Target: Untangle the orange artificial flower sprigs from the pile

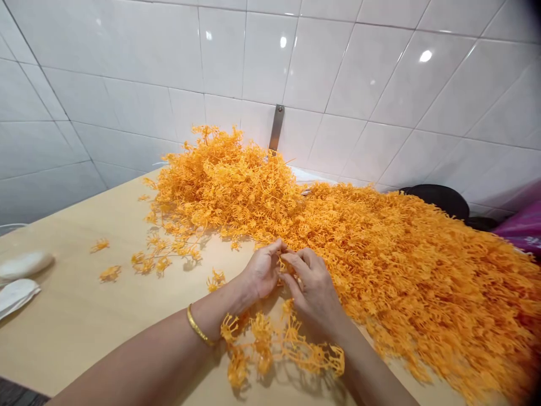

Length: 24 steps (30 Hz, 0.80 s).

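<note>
My left hand (262, 272) and my right hand (313, 285) meet at the front of a big heap. Between their fingertips is a small orange plastic flower piece (281, 263), partly covered by the fingers. Both hands are closed in a pinch around it. Just below them, between my forearms, a branching orange plastic sprig (262, 345) with several spidery flower heads lies on the table or hangs just above it; I cannot tell which. A loose flower head (215, 280) shows beside my left wrist, which wears a gold bangle (198, 325).
The heap of orange plastic sprigs (406, 265) covers the right of the pale table (139, 332), with a taller mound (228, 180) at the back. Loose pieces (110, 274) and white objects (25, 265) lie left. A metal strip (276, 128) leans against the tiled wall (220, 51).
</note>
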Available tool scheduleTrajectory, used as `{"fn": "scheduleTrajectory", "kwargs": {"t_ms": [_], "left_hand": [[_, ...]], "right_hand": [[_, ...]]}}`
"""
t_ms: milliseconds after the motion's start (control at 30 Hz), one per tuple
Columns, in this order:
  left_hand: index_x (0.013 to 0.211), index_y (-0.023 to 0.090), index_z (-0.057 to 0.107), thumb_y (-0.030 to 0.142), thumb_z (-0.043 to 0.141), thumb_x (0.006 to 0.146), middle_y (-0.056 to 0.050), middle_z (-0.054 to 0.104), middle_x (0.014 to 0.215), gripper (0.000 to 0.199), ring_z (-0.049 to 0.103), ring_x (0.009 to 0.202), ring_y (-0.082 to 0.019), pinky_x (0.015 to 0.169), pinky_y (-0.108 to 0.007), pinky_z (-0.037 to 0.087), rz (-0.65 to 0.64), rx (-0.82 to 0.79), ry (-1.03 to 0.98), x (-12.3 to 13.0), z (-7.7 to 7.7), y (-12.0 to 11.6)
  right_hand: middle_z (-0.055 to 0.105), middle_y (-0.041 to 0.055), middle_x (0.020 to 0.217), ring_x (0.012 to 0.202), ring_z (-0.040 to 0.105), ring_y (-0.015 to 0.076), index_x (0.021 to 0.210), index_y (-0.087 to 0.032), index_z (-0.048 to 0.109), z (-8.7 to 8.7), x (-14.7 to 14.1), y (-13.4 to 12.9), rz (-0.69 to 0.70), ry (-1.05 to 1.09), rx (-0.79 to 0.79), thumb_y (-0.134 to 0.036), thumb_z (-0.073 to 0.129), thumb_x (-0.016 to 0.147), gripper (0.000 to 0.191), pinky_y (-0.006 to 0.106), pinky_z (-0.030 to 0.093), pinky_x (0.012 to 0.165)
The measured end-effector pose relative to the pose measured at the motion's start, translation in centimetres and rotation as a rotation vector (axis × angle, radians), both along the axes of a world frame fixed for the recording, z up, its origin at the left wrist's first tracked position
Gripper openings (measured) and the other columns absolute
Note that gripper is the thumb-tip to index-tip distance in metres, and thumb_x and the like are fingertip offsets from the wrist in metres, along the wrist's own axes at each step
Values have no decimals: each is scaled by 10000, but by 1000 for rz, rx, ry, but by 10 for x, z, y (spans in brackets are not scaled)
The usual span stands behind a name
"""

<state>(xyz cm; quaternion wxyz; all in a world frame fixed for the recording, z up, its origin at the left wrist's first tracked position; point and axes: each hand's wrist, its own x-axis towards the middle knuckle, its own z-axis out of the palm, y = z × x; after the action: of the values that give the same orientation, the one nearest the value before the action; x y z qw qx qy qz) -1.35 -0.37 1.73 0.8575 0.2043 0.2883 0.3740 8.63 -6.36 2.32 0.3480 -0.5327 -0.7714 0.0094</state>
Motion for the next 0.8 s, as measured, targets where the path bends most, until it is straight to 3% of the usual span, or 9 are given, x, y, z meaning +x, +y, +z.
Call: {"fn": "scheduleTrajectory", "kwargs": {"t_ms": [133,300,500,567,667,700,800], "left_hand": [[669,145,461,306,440,768,7,497,563,190,463,438,-81,424,-197,354,-99,156,-20,2,-6,-1],[624,142,418,317,542,714,44,413,471,233,224,312,-8,327,-151,97,-231,377,97,0,-1,-4],[601,148,407,304,552,716,92,224,409,242,102,343,-7,345,-151,54,-273,419,10,3,17,-11],[621,139,445,311,542,726,94,204,402,223,94,342,-8,346,-154,50,-291,420,-3,1,19,-15],[641,118,490,310,542,729,91,211,390,217,112,336,-3,350,-154,53,-296,423,29,-5,19,-18],[647,115,496,304,542,730,84,238,392,211,131,331,-2,350,-154,59,-271,424,33,-7,20,-18],[687,121,500,255,554,717,55,349,447,147,231,338,-5,352,-149,109,-137,432,-18,-7,29,-11]], "right_hand": [[470,17,747,700,455,137,800,-190,531,-1,10,5,-95,297,-11,-191,396,813,135,260,364,629],[459,8,706,656,434,126,686,-173,463,0,19,6,-194,382,32,-242,413,806,147,246,339,591],[433,-27,595,538,394,100,694,-180,430,12,11,4,-342,514,106,-310,436,799,168,230,312,519],[414,-40,567,499,385,93,704,-187,416,18,22,6,-384,642,132,-333,437,798,174,224,310,488],[392,-52,571,467,383,87,721,-205,374,29,52,8,-470,906,311,-355,424,798,176,220,318,457],[384,-54,573,460,366,85,723,-209,374,31,60,7,-495,915,364,-359,429,795,175,219,310,449],[313,-53,503,434,291,87,597,-196,380,30,71,5,-492,605,200,-380,426,796,275,232,249,431]]}}
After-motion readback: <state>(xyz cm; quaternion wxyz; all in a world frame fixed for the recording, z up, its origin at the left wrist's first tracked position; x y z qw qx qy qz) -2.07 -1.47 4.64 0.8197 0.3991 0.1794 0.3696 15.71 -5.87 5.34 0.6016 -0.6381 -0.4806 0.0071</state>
